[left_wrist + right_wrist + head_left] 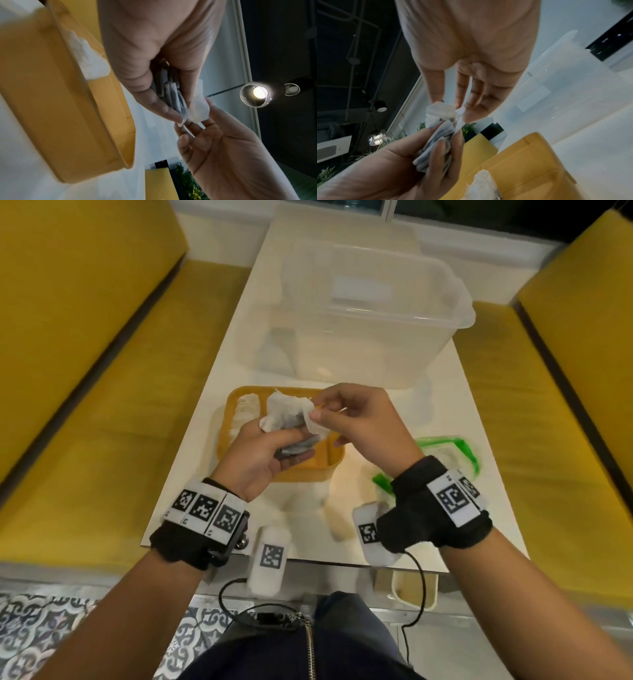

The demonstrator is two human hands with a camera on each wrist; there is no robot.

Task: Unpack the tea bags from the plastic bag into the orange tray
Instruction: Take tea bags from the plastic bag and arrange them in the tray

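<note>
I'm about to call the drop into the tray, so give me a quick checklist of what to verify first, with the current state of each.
1. Left hand grips the bunch of tea bags: ok.
2. Right hand pinches one bag's edge at the top of the bunch: ok.
3. That bag is free of the bunch: not ok, it still touches the others.
4. Hands are above the orange tray: ok.
5. Tray has room: ok, tea bags already fill its left compartment, and bare orange floor shows on the right.
6. Plastic bag is emptied: cannot tell, it lies crumpled behind the right wrist.
</note>
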